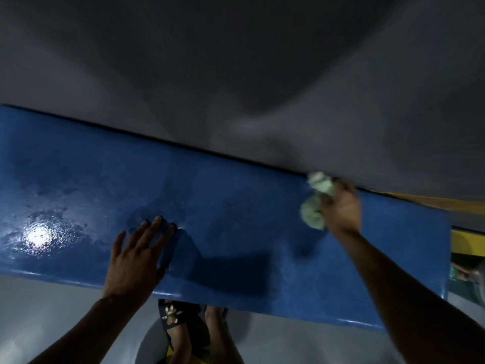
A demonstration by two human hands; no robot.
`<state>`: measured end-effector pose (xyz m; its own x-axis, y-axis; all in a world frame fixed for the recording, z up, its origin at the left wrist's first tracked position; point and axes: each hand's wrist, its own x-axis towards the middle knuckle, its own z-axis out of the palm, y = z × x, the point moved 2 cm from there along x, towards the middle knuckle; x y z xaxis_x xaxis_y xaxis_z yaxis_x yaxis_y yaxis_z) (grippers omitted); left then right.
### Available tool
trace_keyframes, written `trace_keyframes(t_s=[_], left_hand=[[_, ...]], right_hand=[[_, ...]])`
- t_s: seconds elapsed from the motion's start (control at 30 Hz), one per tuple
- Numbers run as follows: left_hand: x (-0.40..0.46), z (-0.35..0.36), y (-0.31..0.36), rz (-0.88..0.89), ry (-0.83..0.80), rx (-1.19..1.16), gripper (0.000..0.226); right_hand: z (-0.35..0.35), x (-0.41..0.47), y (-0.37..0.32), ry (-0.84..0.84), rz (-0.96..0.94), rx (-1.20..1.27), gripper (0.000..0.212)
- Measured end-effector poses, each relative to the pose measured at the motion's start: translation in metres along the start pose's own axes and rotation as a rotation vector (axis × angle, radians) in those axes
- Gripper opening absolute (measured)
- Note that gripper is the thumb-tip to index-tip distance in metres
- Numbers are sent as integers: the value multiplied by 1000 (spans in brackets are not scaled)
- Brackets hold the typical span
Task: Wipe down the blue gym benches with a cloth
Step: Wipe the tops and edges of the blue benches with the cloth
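Observation:
A long blue gym bench (223,206) runs across the view from left to right, its top glossy with a bright light glare at the left. My right hand (341,208) grips a crumpled pale green cloth (316,203) at the bench's far edge on the right, pressed to the surface. My left hand (133,258) rests flat on the bench near its front edge, fingers straight and spread.
A grey wall (236,61) rises right behind the bench. The grey floor (52,311) lies in front, with my sandalled feet (183,327) below the bench edge. Yellow and green items (467,248) sit past the bench's right end.

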<state>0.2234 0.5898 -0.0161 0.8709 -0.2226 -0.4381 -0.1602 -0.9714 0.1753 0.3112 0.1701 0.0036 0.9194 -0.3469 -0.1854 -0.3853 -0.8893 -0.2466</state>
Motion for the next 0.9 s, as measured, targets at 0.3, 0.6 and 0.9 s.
trace_keyframes(t_s=[0.3,0.6,0.9], left_hand=[[1,0,0,-14,-17,10,107],[0,-1,-2,-37,-23,-3,107],[-1,2,-3,-14,55,-30,98]], right_hand=[[70,-21,-131,16,-4,254,33],[34,1,-96,-213,-330,126,41],[76,-36,-147,31,-5,296,49]])
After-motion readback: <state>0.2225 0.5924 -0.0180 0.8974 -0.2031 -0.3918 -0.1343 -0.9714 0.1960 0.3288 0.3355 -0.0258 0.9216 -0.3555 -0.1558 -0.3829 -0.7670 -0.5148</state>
